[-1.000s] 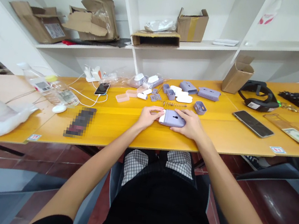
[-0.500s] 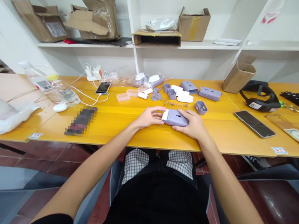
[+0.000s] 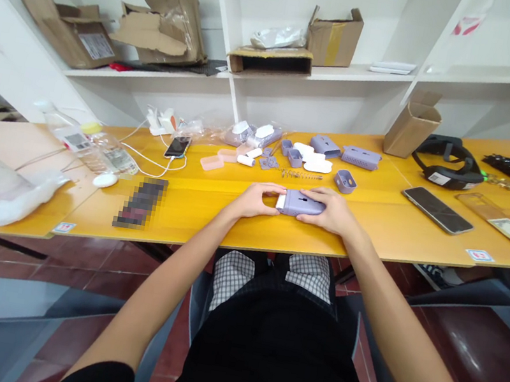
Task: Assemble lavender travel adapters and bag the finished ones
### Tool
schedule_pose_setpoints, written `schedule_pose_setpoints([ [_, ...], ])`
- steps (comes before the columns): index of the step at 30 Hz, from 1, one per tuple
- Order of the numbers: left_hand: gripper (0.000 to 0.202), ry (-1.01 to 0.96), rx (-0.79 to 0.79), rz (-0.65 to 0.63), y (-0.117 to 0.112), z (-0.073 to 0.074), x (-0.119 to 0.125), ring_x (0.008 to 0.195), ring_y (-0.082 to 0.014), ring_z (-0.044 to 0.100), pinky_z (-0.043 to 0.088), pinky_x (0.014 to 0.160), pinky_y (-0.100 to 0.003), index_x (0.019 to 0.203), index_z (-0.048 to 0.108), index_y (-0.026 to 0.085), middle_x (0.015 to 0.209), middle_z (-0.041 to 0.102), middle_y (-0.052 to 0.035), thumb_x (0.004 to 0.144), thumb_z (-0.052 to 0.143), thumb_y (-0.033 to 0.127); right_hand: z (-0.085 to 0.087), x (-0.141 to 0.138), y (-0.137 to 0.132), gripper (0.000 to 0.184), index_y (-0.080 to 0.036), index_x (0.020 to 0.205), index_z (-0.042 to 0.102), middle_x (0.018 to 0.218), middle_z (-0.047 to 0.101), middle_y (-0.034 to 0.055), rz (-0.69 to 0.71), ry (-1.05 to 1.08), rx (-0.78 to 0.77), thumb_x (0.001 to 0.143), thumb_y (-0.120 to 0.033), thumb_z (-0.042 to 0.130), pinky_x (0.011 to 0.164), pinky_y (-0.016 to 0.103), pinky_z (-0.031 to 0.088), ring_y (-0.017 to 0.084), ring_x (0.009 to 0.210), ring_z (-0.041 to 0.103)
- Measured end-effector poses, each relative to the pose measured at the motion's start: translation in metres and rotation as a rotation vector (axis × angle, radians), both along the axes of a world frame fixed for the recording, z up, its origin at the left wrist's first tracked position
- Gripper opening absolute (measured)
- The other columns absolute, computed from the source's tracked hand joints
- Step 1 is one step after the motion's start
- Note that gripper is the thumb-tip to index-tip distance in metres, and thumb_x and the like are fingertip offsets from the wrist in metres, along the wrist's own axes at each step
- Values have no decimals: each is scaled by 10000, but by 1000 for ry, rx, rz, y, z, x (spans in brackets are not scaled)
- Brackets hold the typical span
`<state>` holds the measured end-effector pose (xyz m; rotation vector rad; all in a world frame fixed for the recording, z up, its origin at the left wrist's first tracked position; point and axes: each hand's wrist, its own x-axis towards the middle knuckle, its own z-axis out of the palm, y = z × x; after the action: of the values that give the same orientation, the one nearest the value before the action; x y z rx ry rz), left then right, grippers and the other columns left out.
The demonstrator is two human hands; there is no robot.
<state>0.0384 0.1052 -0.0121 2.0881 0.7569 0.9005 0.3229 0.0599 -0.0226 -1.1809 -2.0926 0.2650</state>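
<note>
In front of me, low over the table, I hold a purple plastic casing [image 3: 302, 204] with a dark slot on its upper face. My right hand [image 3: 334, 211] is wrapped round its right end. At its left end a white piece [image 3: 280, 202] shows in the opening. My left hand [image 3: 255, 201] grips that end, thumb on the near side and fingers on the far side. Beyond the hands lie a small open purple cup [image 3: 345, 181], several springs [image 3: 303, 175], white oval pieces [image 3: 318, 164] and two more purple casings, one of them on the right [image 3: 361, 157].
To the left are a dark pixelated item [image 3: 141, 202], a charging phone [image 3: 177, 146], plastic bottles [image 3: 108, 155] and a white bag [image 3: 11, 204]. To the right sit another phone [image 3: 436, 210], a black headset [image 3: 450, 167] and a cardboard box [image 3: 412, 129]. Shelves hold more boxes.
The white piece sits deeper in the left end of the purple casing, and less of it shows. Both hands keep their hold; the view has shifted slightly.
</note>
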Motion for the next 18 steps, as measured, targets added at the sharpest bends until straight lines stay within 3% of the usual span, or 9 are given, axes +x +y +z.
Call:
schedule_pose_setpoints([
  [7,525,-44,-16,-21,0,-4,1,1133,-282,753,576,1092,-504,1131,815,182,1258,772,-132,620,929,146,4,1,-2,692,-274,1369,768,1304,770,115,34,-13,-10,731,-485,936,1088,573,565,352,1191,729],
  [18,485,-48,25,-1,-1,-6,1,1121,-291,763,602,1065,-493,1111,829,170,1248,770,-140,633,899,126,6,-2,-4,672,-256,1343,780,1266,780,112,18,9,-11,731,-489,932,1059,552,577,347,1145,736],
])
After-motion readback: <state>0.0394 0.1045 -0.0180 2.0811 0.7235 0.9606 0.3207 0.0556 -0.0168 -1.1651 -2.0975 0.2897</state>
